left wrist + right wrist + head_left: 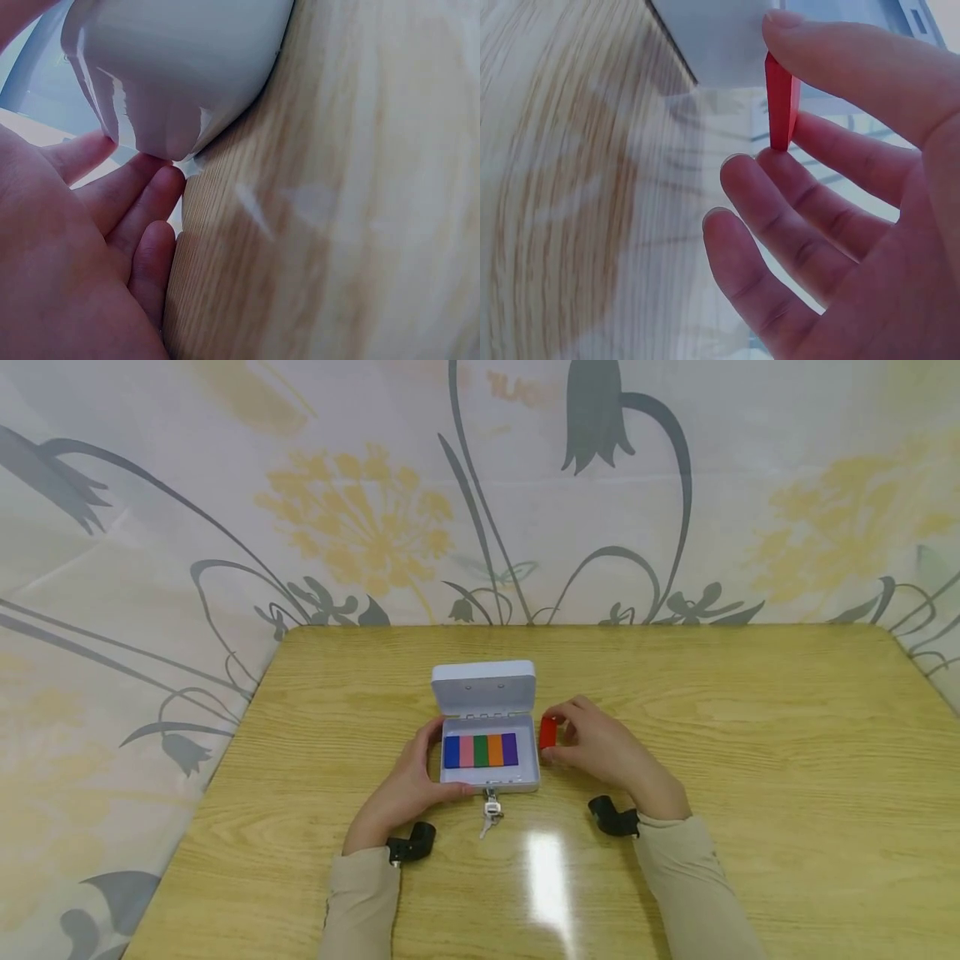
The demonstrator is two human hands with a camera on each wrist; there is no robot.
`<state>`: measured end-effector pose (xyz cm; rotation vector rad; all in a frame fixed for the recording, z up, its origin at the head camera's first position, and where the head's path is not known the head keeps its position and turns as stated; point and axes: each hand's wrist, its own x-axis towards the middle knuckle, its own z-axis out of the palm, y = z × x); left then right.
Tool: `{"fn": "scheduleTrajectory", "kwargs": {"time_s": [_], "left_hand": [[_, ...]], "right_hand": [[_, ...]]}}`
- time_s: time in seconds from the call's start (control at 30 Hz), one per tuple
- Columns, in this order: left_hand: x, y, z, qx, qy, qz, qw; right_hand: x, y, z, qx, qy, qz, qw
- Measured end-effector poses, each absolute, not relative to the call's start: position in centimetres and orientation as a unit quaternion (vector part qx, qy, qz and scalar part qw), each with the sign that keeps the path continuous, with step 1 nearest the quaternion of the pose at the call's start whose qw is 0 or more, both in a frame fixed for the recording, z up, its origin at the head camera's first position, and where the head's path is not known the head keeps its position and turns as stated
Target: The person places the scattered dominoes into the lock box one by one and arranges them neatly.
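A white metal cash box [528, 768] stands with its lid [483, 689] raised. Inside, a row of coloured blocks [481, 751] lies side by side: blue, pink, green, orange and purple. My left hand [405, 785] grips the box at its left side, thumb at the front edge and fingers at the back corner; the left wrist view shows the fingertips [169, 180] against the white wall. Just off the box's right side, my right hand [600, 747] pinches a red block [548, 733] between thumb and fingers. In the right wrist view the red block [781, 105] is upright.
Keys [491, 810] hang from the lock at the box's front. The wooden table [750, 735] extends to both sides, and a floral curtain [525, 527] rises behind its back edge. Black wrist cameras [611, 817] sit on both wrists.
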<state>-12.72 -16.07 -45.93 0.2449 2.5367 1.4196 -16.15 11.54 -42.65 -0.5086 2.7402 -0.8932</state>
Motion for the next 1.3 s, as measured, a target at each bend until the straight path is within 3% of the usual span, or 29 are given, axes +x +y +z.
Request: {"fn": "scheduleTrajectory", "kwargs": {"time_s": [1.3], "left_hand": [[-12.7, -15.9, -45.9, 0.085, 0.866, 0.481, 0.109]], "right_hand": [[-15.7, 10.5, -42.0, -0.209, 0.925, -0.306, 0.088]]}}
